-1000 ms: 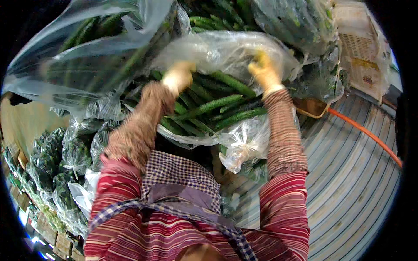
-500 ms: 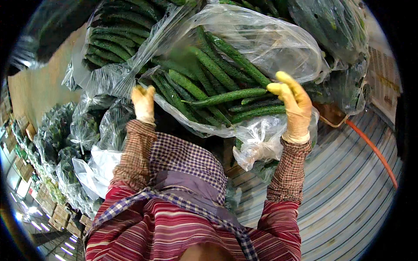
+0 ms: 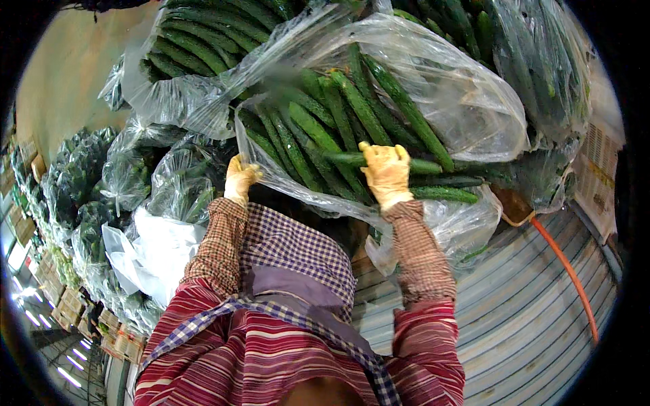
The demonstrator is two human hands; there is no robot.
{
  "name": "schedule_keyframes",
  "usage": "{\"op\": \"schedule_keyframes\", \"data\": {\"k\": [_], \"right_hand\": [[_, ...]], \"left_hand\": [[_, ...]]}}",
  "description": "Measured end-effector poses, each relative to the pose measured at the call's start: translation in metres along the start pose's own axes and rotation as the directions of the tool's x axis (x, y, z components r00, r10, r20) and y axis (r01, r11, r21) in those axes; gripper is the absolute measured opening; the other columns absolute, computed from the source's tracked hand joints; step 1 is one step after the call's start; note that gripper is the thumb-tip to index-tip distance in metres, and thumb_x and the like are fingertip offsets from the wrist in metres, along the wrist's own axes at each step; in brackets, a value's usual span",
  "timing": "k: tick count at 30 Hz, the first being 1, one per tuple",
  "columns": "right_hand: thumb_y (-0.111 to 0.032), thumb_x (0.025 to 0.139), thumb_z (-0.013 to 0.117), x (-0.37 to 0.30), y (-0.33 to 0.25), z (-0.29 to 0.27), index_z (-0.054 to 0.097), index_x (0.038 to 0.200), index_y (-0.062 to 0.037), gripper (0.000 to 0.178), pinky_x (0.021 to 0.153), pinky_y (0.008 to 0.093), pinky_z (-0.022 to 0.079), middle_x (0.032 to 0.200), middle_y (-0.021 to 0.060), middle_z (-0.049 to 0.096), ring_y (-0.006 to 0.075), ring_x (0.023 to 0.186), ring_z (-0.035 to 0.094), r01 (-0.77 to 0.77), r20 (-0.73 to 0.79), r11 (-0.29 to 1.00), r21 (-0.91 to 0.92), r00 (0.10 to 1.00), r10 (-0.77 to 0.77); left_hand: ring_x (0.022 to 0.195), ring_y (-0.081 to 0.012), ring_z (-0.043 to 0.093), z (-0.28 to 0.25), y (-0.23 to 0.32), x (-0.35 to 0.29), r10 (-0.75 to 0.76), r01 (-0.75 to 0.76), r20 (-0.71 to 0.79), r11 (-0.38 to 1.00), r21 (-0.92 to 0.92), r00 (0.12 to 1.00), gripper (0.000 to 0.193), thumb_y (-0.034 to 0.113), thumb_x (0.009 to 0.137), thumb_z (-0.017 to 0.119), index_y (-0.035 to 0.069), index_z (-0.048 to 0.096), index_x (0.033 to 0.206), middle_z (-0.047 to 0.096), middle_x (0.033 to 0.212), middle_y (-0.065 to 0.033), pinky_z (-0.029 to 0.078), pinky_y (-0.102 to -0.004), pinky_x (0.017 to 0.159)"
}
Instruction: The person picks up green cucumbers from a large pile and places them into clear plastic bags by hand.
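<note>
Dark green, bumpy cucumbers lie bunched in an opened clear plastic bag in front of me. My left hand, in a pale yellow glove, pinches the bag's near left edge. My right hand, gloved the same way, has its fingers wrapped round a cucumber lying crosswise over the others. The grip hides the middle of that cucumber. Just beyond my right hand, another cucumber rests at the near right side of the bag's opening.
More bagged cucumbers stand at the far left, and another full bag at the far right. Bagged greens and a white plastic bag are at my left. An orange strap hangs over the ribbed metal floor on the right.
My right hand has moved left and closed round the crosswise cucumber. The left hand stays at the bag's edge. The view has shifted slightly.
</note>
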State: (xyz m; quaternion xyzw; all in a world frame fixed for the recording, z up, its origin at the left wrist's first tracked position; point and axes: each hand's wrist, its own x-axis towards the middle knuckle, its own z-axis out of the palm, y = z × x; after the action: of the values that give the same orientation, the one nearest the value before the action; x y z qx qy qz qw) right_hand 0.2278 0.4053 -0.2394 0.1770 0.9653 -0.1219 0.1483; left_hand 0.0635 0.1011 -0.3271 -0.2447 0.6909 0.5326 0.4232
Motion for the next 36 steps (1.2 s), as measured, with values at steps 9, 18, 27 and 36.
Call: {"op": "schedule_keyframes", "data": {"k": [9, 18, 27, 36], "right_hand": [[-0.015, 0.077, 0.069, 0.049, 0.047, -0.089, 0.045, 0.134, -0.0122, 0.061, 0.088, 0.0426, 0.042, 0.119, 0.0136, 0.054, 0.0308, 0.104, 0.053, -0.337, -0.535, 0.941, 0.004, 0.795, 0.287], [-0.022, 0.074, 0.068, 0.012, -0.141, 0.078, 0.037, 0.134, -0.0006, 0.071, 0.061, 0.0393, 0.048, 0.087, 0.0103, 0.057, 0.0275, 0.075, 0.058, -0.045, 0.077, 0.999, -0.008, 0.996, 0.045], [-0.018, 0.088, 0.057, -0.027, -0.127, -0.005, 0.040, 0.132, 0.0022, 0.052, 0.066, 0.0243, 0.046, 0.092, 0.0064, 0.059, 0.0123, 0.071, 0.054, -0.530, 0.541, -0.124, 0.839, 0.836, 0.089], [-0.012, 0.089, 0.055, -0.017, -0.049, -0.049, 0.047, 0.125, 0.0025, 0.039, 0.064, 0.0234, 0.044, 0.085, 0.0038, 0.056, 0.0093, 0.070, 0.048, -0.071, -0.023, 0.103, 0.992, 0.708, 0.706]], "left_hand": [[0.103, -0.0369, 0.056, 0.052, 0.050, -0.047, 0.774, -0.610, 0.339, 0.076, 0.789, 0.535, 0.064, 0.010, 0.073, 0.068, 0.009, 0.043, 0.132, 0.055, 0.117, -0.0185, 0.046, -0.0424, 0.088], [0.077, -0.0339, 0.065, 0.055, 0.001, -0.062, 0.073, -0.474, 0.468, 0.125, 0.872, 0.880, 0.020, 0.025, 0.080, 0.055, 0.008, 0.064, 0.086, 0.065, 0.082, -0.0153, 0.050, -0.0439, 0.068], [0.104, -0.0242, 0.058, 0.077, 0.024, -0.071, 0.083, 0.264, 0.571, 0.827, -0.497, 0.817, 0.053, 0.040, 0.095, 0.048, 0.002, 0.044, 0.132, 0.059, 0.120, -0.0148, 0.046, -0.0374, 0.091], [0.082, -0.0159, 0.063, 0.053, -0.001, -0.060, -0.016, 0.076, 0.271, 0.974, -0.214, 0.963, 0.026, 0.021, 0.095, 0.052, 0.000, 0.054, 0.111, 0.065, 0.095, -0.0097, 0.052, -0.0281, 0.074]]}}
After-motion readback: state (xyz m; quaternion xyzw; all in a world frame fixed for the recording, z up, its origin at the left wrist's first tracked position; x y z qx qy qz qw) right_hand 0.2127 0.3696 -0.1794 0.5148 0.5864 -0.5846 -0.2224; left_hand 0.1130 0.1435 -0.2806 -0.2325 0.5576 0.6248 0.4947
